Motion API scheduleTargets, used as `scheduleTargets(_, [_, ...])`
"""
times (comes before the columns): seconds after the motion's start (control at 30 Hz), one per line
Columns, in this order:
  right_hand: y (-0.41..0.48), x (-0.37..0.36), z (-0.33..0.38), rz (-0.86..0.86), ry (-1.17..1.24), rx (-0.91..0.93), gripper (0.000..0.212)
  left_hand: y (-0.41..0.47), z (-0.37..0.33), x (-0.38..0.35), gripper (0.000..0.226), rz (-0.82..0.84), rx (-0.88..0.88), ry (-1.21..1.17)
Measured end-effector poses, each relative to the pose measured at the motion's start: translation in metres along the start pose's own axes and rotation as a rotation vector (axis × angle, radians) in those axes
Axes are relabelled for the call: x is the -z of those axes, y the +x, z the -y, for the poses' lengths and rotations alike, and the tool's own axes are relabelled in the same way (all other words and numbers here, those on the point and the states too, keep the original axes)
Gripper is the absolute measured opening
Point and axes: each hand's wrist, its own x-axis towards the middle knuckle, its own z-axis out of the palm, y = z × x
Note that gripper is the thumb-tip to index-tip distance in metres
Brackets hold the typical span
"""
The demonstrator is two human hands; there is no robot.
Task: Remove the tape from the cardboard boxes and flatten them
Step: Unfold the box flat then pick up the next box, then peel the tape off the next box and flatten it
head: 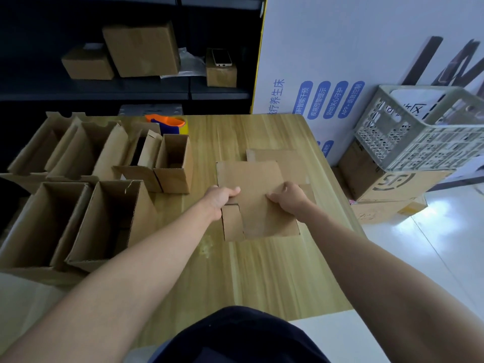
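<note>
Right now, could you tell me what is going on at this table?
A person is breaking down cardboard boxes. Both hands, left hand and right hand, grip a flattened box over the wooden table, with another flat piece lying beyond it. Several open boxes stand upright at the left, not yet flattened.

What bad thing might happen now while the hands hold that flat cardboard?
The flattened box is pinched only at its edges by the left hand and right hand, so its loose flap might spring back open. It lies over another flat piece, and a push may slide both along the table. The open boxes stand close and may get knocked.
</note>
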Motion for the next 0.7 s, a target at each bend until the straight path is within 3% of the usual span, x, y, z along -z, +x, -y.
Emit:
scheduleTargets(0.17, [0.000,0.010,-0.035,-0.040,-0.108,-0.094,0.060,0.009,0.034,-0.018,0.035,-0.074,-0.047,0.416])
scheduleTargets(0.4, [-0.007,0.027,-0.102,-0.009,-0.315,-0.209,0.038,0.001,0.077,-0.057,0.068,0.228,0.195,0.621])
scheduleTargets(0.53, [-0.006,0.038,-0.135,0.038,-0.295,-0.238,0.060,0.002,0.093,-0.084,0.068,0.220,0.137,0.764])
scheduleTargets(0.7, [0.004,0.043,-0.149,0.144,-0.346,-0.094,0.057,0.006,0.106,-0.104,0.062,0.234,0.117,0.862])
